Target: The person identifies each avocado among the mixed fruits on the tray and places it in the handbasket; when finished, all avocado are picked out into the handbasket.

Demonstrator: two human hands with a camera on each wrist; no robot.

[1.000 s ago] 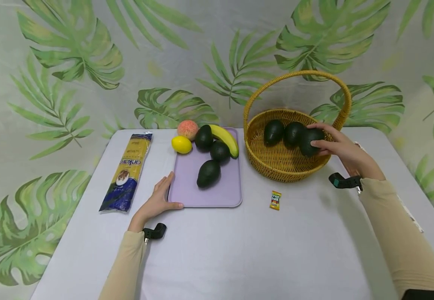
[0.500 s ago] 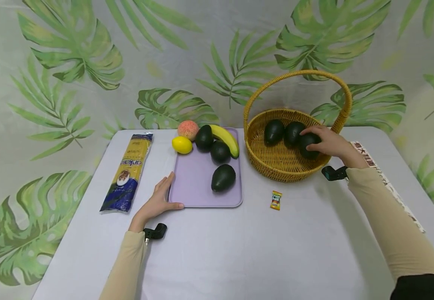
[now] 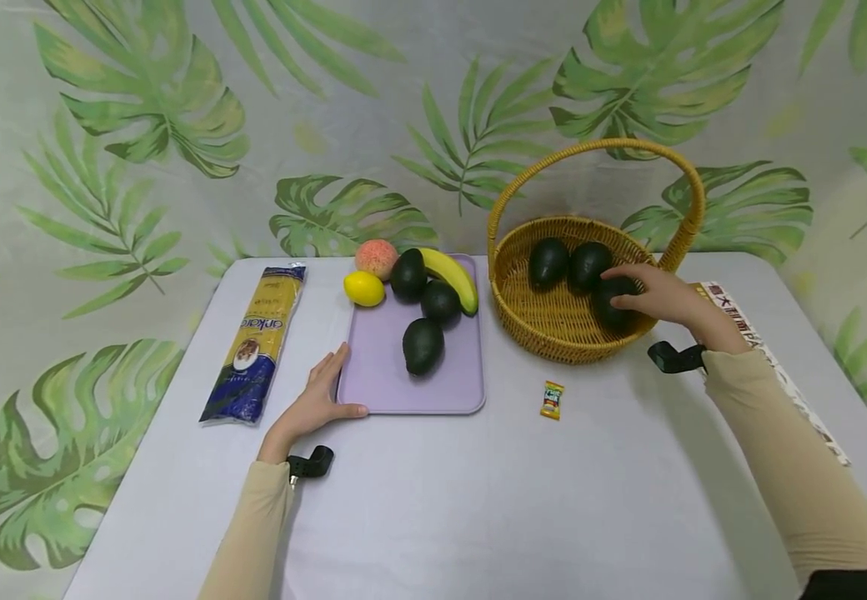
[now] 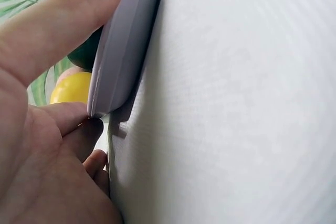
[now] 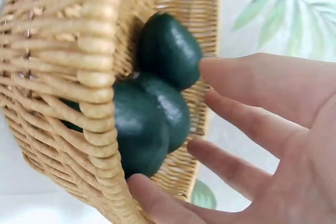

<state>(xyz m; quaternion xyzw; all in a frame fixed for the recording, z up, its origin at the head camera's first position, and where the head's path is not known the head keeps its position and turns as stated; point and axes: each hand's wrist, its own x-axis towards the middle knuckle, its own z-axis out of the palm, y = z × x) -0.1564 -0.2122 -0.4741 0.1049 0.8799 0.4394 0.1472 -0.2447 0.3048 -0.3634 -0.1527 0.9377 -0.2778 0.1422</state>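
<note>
My right hand point(image 3: 654, 292) is over the right side of the wicker basket point(image 3: 546, 333), close to a dark green avocado point(image 3: 613, 304). In the right wrist view its fingers are spread, with a gap between most of them and the avocados point(image 5: 139, 129). Two more avocados lie beside that one in the basket. My left hand point(image 3: 315, 410) spans the near left corner of the lilac tray point(image 3: 373, 392), fingers straight along the side, thumb along the front edge. On the tray are a loose avocado point(image 3: 423, 347), two other avocados point(image 3: 408, 276) and a banana point(image 3: 448, 277).
A lemon point(image 3: 363, 288) and a peach point(image 3: 376, 259) sit at the tray's back left corner. Left of it lies a spaghetti packet point(image 3: 253, 342). A small yellow sweet packet point(image 3: 552, 400) is in front of the basket, and a printed package point(image 3: 771, 367) lies under my right arm.
My right hand's fingers have come off the avocado, which has settled lower in the basket. The loose avocado on the tray rolled right, then back left. My left hand kept its place.
</note>
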